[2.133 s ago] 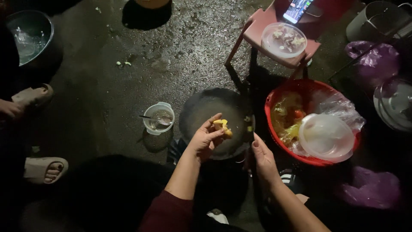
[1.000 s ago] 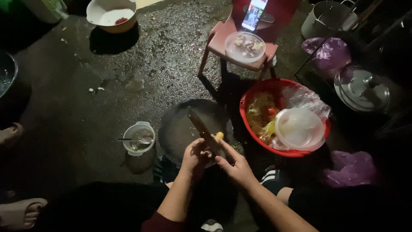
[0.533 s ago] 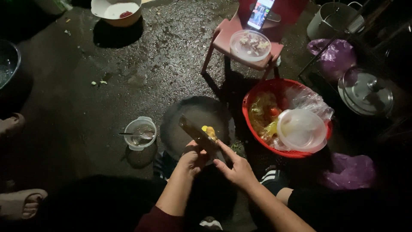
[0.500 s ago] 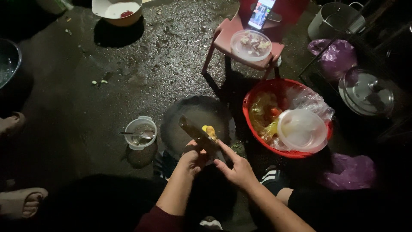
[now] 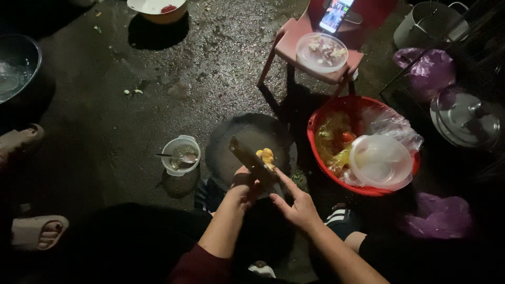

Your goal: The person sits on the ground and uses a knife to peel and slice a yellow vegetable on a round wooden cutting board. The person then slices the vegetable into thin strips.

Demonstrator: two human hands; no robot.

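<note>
Right hand (image 5: 299, 206), nearest: fingers spread, index laid along the knife (image 5: 252, 162) blade. Left hand (image 5: 245, 185) clamped round the knife. Yellow food piece (image 5: 266, 156) touches the blade, over the dark round pan (image 5: 231, 142). At 3 o'clock, red basket (image 5: 321, 117); at 9 o'clock, small cup (image 5: 180, 155).

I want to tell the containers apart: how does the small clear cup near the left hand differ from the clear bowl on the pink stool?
The small clear cup stands on the wet ground; the clear bowl sits raised on the pink stool. The cup is narrower and holds a spoon; the bowl is wider and holds pale food pieces. Both are transparent.
</note>
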